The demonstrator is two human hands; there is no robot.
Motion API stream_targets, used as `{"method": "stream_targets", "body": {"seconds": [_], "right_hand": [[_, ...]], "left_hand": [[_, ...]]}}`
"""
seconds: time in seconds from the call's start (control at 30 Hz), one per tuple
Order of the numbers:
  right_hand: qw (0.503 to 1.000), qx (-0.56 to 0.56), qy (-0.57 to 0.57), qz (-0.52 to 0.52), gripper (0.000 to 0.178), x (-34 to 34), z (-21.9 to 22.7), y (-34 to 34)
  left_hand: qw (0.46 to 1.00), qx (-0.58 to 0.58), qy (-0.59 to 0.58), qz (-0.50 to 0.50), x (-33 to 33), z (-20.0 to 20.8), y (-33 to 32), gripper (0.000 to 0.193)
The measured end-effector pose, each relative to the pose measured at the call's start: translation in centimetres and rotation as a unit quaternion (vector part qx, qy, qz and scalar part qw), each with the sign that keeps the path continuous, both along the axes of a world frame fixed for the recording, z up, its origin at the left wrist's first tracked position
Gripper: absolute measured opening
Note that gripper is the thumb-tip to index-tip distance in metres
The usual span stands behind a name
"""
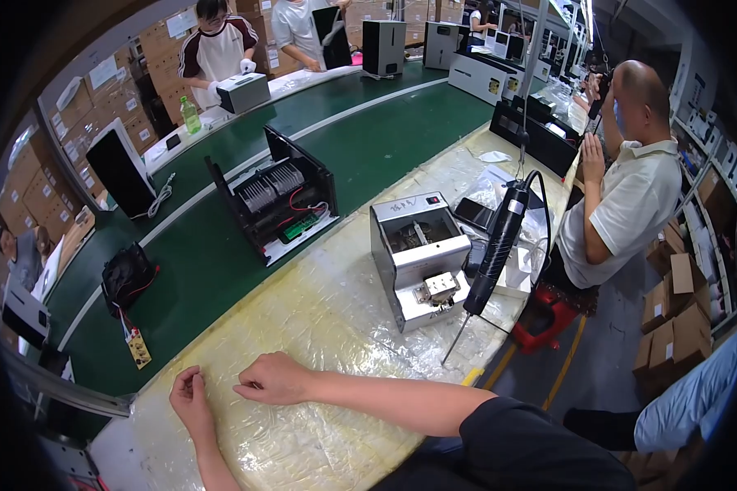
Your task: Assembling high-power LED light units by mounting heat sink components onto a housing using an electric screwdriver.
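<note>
My left hand (192,396) hovers over or rests on the plastic-covered workbench (319,327), near its left end. Its fingers are loosely bent and slightly apart, with nothing seen between them. Just to the right, my right hand (277,379) is curled into a loose fist, and no object shows in it. The two hands do not touch. Beyond my right hand stands a grey-white metal machine housing (427,252) with an opening on top and a metal block mounted low on its front. A black electric screwdriver (496,245) hangs beside it, its long bit pointing down.
Past the bench runs a green conveyor (385,135) carrying an opened black machine (282,196), a black part with wires (128,277) and a small yellow circuit board (137,350). A phone (473,213) lies behind the housing. A co-worker (630,180) sits at right; others stand across the conveyor.
</note>
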State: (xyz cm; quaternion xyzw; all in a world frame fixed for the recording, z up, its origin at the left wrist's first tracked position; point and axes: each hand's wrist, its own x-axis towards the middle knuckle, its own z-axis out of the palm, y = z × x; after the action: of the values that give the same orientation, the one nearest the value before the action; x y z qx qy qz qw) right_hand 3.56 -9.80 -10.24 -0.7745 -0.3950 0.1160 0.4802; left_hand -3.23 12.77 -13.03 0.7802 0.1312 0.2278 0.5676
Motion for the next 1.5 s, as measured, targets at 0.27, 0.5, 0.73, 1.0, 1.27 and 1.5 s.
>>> {"method": "stream_targets", "body": {"seconds": [0.27,0.5,0.73,1.0,1.27,1.5], "right_hand": [[0.999,-0.014,-0.025,-0.018,0.035,0.3,-1.3,0.2],[0.999,-0.016,-0.036,-0.025,0.035,0.5,-2.1,1.3],[0.999,-0.004,-0.043,-0.033,0.034,0.7,-2.4,2.9],[0.998,0.016,-0.042,-0.047,0.029,0.0,-2.1,5.9],[0.999,0.042,-0.013,-0.007,0.027,-0.5,-0.8,2.3],[0.990,0.130,0.031,-0.036,0.017,3.3,2.1,-5.7]], "left_hand": [[1.000,-0.011,-0.008,-0.008,0.6,-1.3,0.0,0.014],[1.000,-0.016,-0.016,-0.017,1.2,-2.2,1.3,0.014],[0.999,-0.010,-0.020,-0.024,1.8,-2.4,3.0,0.015],[0.999,0.039,-0.006,-0.024,1.7,-2.5,6.8,0.014],[0.999,0.046,-0.007,0.011,-0.2,-0.6,2.7,0.014],[0.998,0.038,0.030,0.032,2.5,0.7,-5.5,0.019]]}}
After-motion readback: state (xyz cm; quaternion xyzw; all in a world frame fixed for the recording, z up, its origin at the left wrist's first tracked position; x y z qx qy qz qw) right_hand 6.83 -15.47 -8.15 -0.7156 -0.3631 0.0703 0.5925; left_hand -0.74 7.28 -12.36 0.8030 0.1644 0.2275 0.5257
